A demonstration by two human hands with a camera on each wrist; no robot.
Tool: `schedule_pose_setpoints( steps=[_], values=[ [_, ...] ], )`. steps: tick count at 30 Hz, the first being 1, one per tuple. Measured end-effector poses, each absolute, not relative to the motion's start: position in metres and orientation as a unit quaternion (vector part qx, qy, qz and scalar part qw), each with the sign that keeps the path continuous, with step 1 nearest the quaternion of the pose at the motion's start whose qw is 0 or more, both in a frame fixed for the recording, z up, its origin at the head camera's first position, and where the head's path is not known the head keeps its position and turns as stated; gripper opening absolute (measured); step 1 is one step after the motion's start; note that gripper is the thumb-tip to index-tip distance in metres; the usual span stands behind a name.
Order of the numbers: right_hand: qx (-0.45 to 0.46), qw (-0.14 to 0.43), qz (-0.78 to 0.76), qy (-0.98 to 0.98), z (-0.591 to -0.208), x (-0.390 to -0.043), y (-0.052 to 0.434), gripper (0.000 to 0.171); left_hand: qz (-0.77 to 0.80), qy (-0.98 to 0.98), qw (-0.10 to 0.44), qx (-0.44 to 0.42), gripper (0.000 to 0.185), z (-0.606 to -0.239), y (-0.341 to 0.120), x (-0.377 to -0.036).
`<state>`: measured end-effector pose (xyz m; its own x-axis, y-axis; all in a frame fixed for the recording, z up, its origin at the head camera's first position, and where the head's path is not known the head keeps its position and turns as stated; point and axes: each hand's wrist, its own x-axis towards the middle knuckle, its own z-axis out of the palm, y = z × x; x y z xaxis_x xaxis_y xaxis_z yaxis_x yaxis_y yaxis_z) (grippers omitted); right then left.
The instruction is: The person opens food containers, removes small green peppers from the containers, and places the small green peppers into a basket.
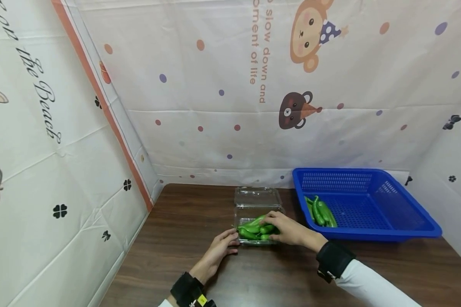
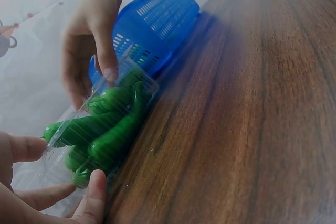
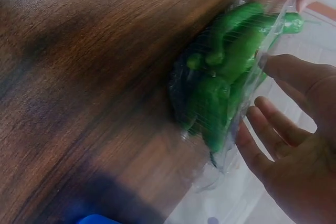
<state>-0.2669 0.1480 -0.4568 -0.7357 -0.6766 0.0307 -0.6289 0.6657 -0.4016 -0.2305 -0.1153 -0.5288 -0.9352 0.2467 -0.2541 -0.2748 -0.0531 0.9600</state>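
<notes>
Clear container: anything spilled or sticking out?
One pepper looks askew, its stem end poking out of the clear container beside the left hand, unlike the others inside. No spilled peppers show on the table.

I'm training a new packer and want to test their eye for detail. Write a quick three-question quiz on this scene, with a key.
1. Multiple choice: what lies in both the clear container and the blue basket?
A) Red tomatoes
B) Green peppers
C) Yellow lemons
2. True or false: the container's lid is open.
3. Which of the person's hands is nearer the basket?

Key: 1. B, green peppers. 2. True. 3. The right hand.
</notes>
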Motion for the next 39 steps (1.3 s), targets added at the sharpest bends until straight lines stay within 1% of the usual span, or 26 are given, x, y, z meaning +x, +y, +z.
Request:
schedule_pose_setpoints(
  steps=[8,13,20,29,32,36,39],
  values=[
    [-0.352,0.079,-0.197,0.912,-0.462,-0.271,0.148,0.039,0.72,0.669,0.185,-0.004,0.066,-0.529,-0.114,-0.23],
    [-0.352,0.079,-0.192,0.913,-0.465,-0.272,0.146,0.037,0.72,0.67,0.181,-0.003,0.067,-0.53,-0.114,-0.229],
    [-0.344,0.055,-0.197,0.916,-0.468,-0.272,0.141,0.036,0.72,0.67,0.18,-0.006,0.069,-0.53,-0.114,-0.229],
    [-0.328,0.002,-0.205,0.922,-0.478,-0.273,0.135,0.035,0.721,0.668,0.181,-0.011,0.067,-0.53,-0.114,-0.229],
    [-0.328,-0.002,-0.205,0.922,-0.479,-0.273,0.133,0.034,0.722,0.667,0.182,-0.012,0.067,-0.53,-0.114,-0.229],
    [-0.332,0.008,-0.21,0.919,-0.476,-0.274,0.13,0.033,0.723,0.666,0.182,-0.013,0.068,-0.53,-0.115,-0.23],
    [-0.332,0.017,-0.208,0.92,-0.472,-0.275,0.128,0.037,0.722,0.668,0.178,-0.01,0.068,-0.531,-0.115,-0.231]
  ],
)
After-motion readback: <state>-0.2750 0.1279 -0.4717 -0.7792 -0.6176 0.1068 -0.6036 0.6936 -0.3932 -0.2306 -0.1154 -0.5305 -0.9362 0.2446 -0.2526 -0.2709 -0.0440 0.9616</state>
